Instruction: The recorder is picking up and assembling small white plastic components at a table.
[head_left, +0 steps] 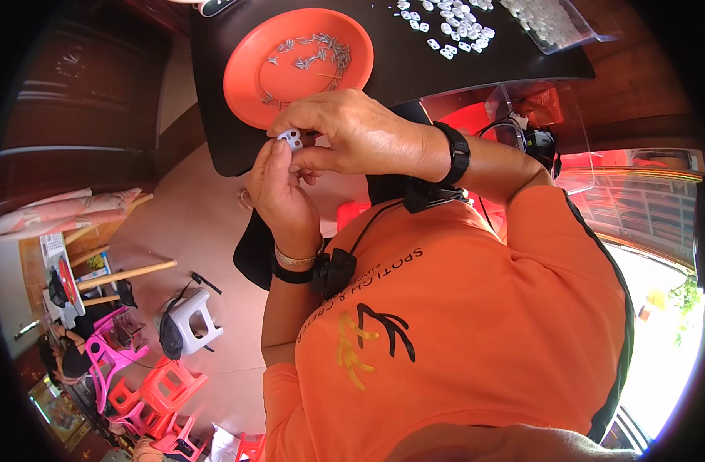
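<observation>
A small white plastic piece with round dark holes (291, 138) is pinched between the thumb and fingers of my left hand (281, 194). My right hand (352, 132) reaches across from the right, and its curled thumb and fingers close on the same piece. Part of the piece is covered by the fingertips. Just beyond both hands an orange plastic basin (244, 77) rests on the table, with many small thin metal pins or screws (321, 55) scattered in it. A thin yellowish stick (327, 75) lies among them.
The black table (414, 73) also carries a heap of small white plastic pieces (462, 23) and a clear box of similar parts (549, 23). A clear bin (510, 100) stands right of the table. Plastic stools (171, 383) crowd the floor at lower left.
</observation>
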Tool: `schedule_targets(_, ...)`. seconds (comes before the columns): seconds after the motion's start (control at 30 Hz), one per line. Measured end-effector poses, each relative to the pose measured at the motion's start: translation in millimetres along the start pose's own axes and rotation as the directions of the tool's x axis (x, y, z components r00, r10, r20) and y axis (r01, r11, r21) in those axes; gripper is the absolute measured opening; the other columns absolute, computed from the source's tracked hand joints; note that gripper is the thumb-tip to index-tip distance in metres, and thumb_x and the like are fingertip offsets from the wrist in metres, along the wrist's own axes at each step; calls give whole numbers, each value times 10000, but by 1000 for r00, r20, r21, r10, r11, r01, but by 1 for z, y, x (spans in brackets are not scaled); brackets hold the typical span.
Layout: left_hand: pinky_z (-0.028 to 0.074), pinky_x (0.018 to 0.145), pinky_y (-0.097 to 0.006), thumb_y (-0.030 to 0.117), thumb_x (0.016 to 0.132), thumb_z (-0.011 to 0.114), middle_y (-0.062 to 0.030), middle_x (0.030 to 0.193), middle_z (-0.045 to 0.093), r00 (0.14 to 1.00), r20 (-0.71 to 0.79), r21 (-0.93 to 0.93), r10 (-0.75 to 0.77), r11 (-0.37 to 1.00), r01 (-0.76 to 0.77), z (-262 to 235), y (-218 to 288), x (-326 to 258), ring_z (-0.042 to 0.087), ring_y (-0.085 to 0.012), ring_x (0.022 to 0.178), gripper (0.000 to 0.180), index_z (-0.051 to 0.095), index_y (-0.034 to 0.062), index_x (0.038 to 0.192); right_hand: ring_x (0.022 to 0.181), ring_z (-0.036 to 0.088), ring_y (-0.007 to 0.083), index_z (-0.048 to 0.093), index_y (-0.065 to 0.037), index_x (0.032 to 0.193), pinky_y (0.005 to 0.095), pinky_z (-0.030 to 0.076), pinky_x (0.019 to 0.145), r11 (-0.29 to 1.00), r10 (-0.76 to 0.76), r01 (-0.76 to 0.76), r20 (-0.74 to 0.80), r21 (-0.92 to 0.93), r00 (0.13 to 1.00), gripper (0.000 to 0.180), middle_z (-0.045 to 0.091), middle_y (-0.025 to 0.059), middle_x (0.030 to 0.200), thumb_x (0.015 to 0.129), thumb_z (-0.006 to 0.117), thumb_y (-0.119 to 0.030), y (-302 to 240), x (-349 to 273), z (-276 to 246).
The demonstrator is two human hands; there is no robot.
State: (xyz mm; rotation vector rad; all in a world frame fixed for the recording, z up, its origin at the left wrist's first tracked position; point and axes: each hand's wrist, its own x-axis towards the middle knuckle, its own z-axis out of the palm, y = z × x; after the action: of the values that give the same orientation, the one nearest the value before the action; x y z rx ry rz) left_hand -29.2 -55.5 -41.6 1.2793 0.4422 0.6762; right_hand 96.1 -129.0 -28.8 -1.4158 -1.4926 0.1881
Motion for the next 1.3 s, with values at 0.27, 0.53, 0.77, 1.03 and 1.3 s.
schedule_targets(0.27,358,533,-253,188,941,370,-97,641,535,999,-50,-140,-10,990,3,-8,-6,-1,459,-142,553,302,493,-9,748,650,643,279,640,-25,906,353,523,593,987,-114,110,-25,-117,993,196,636,105,702,752,693,-134,1,-1,5)
schedule_targets(0.53,347,487,-226,190,924,407,-39,603,475,996,-81,-184,-24,983,9,-4,-9,2,430,-103,512,280,527,-17,778,636,632,256,608,-48,892,349,504,556,959,-185,184,14,-215,983,170,614,81,699,780,662,-165,8,-1,5)
schedule_targets(0.77,288,498,-213,198,915,394,-22,589,478,984,-167,-141,-65,989,41,8,-1,-3,393,-73,545,234,499,38,780,658,615,239,608,-69,924,347,503,563,949,-208,213,45,-234,977,190,590,60,758,797,657,-201,14,-8,6)
schedule_targets(1.03,307,469,-222,215,937,365,-34,623,424,999,23,-28,40,999,-39,-6,2,3,406,-108,527,316,547,-31,858,712,654,212,645,-61,850,319,525,612,864,-242,70,-290,-499,926,53,657,59,796,805,671,-71,0,7,-113)
schedule_targets(1.3,296,430,-213,212,939,368,-19,599,394,1000,-9,-35,-15,999,15,-11,6,7,412,-111,503,314,569,-21,876,955,608,338,643,-26,1067,390,497,809,180,-416,-322,-369,-929,831,317,635,187,1040,779,639,-158,21,7,-296)
